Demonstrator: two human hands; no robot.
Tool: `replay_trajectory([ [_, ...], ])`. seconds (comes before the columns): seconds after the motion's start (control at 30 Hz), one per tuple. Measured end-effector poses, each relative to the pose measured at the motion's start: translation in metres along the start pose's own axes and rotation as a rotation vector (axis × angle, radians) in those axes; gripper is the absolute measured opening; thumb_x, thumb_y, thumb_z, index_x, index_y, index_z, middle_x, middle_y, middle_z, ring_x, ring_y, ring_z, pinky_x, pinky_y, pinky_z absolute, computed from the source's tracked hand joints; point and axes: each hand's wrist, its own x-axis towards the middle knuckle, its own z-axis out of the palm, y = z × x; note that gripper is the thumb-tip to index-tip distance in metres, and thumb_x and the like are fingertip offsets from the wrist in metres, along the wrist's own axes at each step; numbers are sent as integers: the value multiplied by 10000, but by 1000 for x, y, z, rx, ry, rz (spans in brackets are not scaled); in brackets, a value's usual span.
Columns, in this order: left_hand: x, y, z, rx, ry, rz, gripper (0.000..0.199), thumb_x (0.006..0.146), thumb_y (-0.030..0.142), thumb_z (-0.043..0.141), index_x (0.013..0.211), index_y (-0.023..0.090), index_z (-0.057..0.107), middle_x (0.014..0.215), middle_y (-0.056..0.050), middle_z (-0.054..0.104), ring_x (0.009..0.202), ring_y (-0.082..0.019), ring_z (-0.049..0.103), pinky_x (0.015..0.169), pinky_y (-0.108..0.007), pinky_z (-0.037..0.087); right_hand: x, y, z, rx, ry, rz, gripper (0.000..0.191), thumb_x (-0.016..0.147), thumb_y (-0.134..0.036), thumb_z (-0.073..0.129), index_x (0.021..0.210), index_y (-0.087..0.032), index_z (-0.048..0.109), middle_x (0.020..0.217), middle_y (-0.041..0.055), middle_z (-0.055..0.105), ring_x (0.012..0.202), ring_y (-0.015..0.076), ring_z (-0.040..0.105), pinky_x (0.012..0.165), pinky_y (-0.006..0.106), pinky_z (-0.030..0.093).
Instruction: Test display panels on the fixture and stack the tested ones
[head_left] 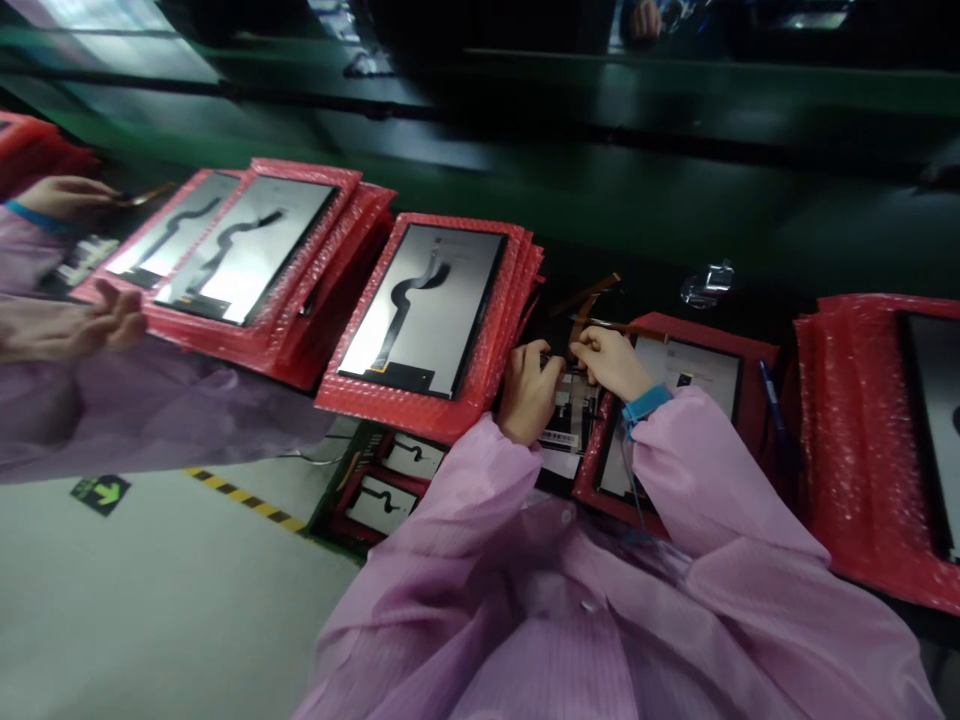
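My left hand, fingers curled, rests at the left edge of a dark assembly with a barcode label. What its fingertips grip, if anything, is hidden. My right hand, with a blue wrist band, is closed in a pinch above the same assembly. Whatever lies in that pinch is too small to make out. An orange flex cable rises just beyond the right fingertips. Under my right wrist lies a display panel on a red sheet, partly covered by my sleeve.
Left of my hands, a display panel with a black ribbon cable tops a stack of red bubble-wrap bags. More stacks stand further left and at right. A blue pen lies at right. A co-worker's hands are at left.
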Motion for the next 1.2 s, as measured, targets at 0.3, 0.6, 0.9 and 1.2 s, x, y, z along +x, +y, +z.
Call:
replay_trajectory([
  [0.3,4,0,-7,96,-94,26,218,964,122,468,1062,186,652,1267,-113,522,1139,-268,446,999,-412,451,3,7,4,-24,22,-4,121,912,-178,572,795,-194,547,645,-23,577,518,95,527,531,228,365],
  [0.6,14,11,-22,-26,-122,-24,190,954,85,448,1054,180,579,1219,-119,539,1117,-263,488,1001,-414,475,-12,-16,-29,-480,386,-215,203,914,-217,516,1102,-197,591,995,97,664,981,289,633,853,453,522],
  [0.9,83,6,18,-40,-46,-309,287,920,17,356,1023,131,598,1072,-133,604,1086,-292,549,951,-457,495,22,6,-29,-599,402,-248,437,871,-139,467,1303,-117,530,1350,188,576,1335,360,470,1100,592,425],
  [1.2,75,6,8,-3,-140,-248,341,952,70,396,921,166,722,1003,-109,658,985,-253,578,791,-354,519,53,25,-34,-514,367,-157,524,970,-350,457,1463,-173,446,1558,187,429,1481,362,324,1161,637,290],
])
